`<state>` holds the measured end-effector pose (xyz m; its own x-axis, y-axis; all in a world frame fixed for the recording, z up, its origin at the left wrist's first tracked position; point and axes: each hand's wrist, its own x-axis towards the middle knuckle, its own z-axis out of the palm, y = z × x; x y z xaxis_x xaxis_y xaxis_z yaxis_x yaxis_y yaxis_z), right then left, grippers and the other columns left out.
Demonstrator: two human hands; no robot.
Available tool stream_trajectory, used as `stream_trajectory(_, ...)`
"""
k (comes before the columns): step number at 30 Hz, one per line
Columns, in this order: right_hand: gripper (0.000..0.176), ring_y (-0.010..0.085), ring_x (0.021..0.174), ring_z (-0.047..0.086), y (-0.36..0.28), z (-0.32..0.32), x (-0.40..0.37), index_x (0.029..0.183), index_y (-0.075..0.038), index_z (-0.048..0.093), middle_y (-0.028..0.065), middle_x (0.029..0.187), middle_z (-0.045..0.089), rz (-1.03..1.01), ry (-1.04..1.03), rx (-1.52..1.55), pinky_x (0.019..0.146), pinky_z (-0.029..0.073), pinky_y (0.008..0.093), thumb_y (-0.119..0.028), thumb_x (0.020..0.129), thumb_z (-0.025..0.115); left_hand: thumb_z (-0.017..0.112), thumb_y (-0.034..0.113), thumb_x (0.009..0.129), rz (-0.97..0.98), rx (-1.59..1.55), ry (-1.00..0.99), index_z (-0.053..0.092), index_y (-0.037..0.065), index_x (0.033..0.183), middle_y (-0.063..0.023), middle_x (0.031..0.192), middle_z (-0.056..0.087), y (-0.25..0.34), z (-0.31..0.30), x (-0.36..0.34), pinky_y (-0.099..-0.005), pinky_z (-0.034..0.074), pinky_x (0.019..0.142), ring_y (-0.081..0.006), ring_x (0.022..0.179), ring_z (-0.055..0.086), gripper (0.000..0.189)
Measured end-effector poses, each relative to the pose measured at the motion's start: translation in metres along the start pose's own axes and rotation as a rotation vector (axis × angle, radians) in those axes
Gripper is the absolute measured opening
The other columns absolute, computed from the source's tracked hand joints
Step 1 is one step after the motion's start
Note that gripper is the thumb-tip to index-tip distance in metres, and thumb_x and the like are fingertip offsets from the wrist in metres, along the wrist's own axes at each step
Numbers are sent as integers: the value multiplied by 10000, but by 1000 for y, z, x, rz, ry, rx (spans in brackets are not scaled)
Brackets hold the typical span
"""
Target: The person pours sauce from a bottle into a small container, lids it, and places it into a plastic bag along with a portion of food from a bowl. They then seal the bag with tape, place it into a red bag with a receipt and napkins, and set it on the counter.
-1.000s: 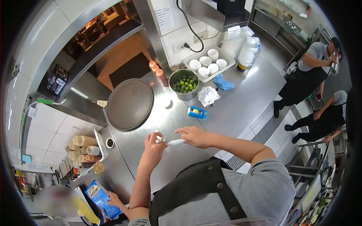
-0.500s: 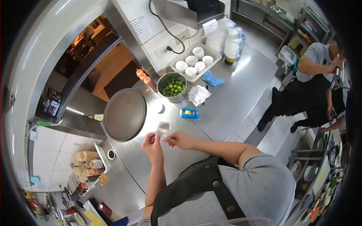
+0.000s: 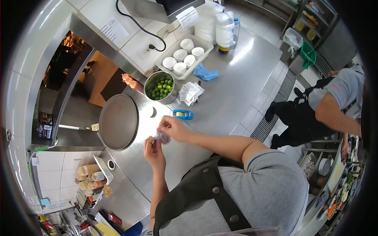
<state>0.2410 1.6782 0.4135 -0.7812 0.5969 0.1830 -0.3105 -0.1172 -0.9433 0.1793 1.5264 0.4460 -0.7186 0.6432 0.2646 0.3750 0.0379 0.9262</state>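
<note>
A small clear plastic bag (image 3: 165, 138) with something dark in it, too small to name, is between my hands above the steel counter (image 3: 173, 169). My left hand (image 3: 155, 154) pinches it from below with thumb and fingers. Above it my right hand (image 3: 172, 128) has its fingertips closed at the bag's upper part. Just beyond the right hand stands a blue tape dispenser (image 3: 183, 115). A round brown tray (image 3: 118, 122) lies to the left of the hands.
Behind are a metal pot (image 3: 170, 97) of green limes, paper slips (image 3: 191, 93), a blue cloth (image 3: 205, 72) and a basket (image 3: 210, 48) of white cups. Sauce bottles (image 3: 88, 170) stand at left. A co-worker (image 3: 334, 94) is at the right.
My right hand has risen from the bag's right side to above my left hand, and the bag has turned downward. The view has shifted, and the co-worker now bends toward the right-hand counter.
</note>
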Motion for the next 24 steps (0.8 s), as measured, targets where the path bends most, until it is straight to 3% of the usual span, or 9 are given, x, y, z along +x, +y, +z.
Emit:
stream_trajectory(3,192,63,712,593,-37,-17,12,868,-15,671,15,783,674,117,123,32,654,484,245,-134,831,816,556,-10,1003,-29,-62,-70,597,-89,1269,-117,1251,539,21,17,-4,-309,482,996,-184,1148,577,280)
stream_trajectory(5,185,90,712,614,-28,-28,16,875,-13,711,32,791,688,106,35,37,657,494,266,-160,833,815,505,24,1040,-95,-170,-112,556,-82,1359,-119,1333,502,34,33,-9,-346,423,1116,-203,1262,538,340)
stream_trajectory(8,185,154,740,633,-32,-40,11,879,-19,756,65,802,700,-4,13,-124,708,510,312,-196,841,798,456,115,1077,-158,-363,-22,519,-112,1370,-117,1382,483,41,57,-10,-388,368,1186,-228,1316,506,377)
stream_trajectory(9,189,178,754,637,-34,-43,8,879,-23,769,77,805,702,-52,24,-206,733,515,330,-208,844,789,446,131,1082,-170,-396,7,507,-118,1377,-123,1387,485,44,64,-8,-389,365,1189,-233,1319,506,391)
stream_trajectory(10,192,266,888,612,-31,-49,7,961,-37,763,104,901,695,-130,-63,-232,855,493,395,-186,841,744,436,147,1088,-182,-426,36,494,-123,1383,-130,1392,488,49,71,-6,-389,362,1191,-237,1321,505,405)
stream_trajectory(13,249,274,1008,575,-42,-57,-7,1041,-56,744,81,1000,689,-377,-9,-490,907,449,380,-97,795,750,421,171,1096,-235,-482,35,471,-126,1396,-157,1400,505,47,83,-3,-388,359,1192,-251,1326,507,426)
stream_trajectory(14,297,304,1113,529,-40,-64,-9,1038,-47,727,84,1120,656,-270,-56,-533,958,433,401,-78,744,747,418,176,1097,-255,-495,17,466,-125,1399,-167,1401,512,45,87,-3,-387,359,1192,-256,1326,508,429)
stream_trajectory(18,138,301,1165,503,-40,-88,-19,927,-41,728,76,1213,597,-274,39,-702,980,421,448,-88,801,696,439,173,1091,-322,-511,-3,519,-116,1356,-187,1343,573,36,111,-4,-394,406,1154,-268,1291,544,401)
stream_trajectory(24,87,309,1185,472,-23,-112,-32,869,-53,679,67,1226,580,-177,126,-533,1028,393,441,-109,835,736,556,99,1038,-392,-352,-62,596,-116,1275,-184,1290,613,28,124,-1,-352,490,1052,-240,1192,611,322)
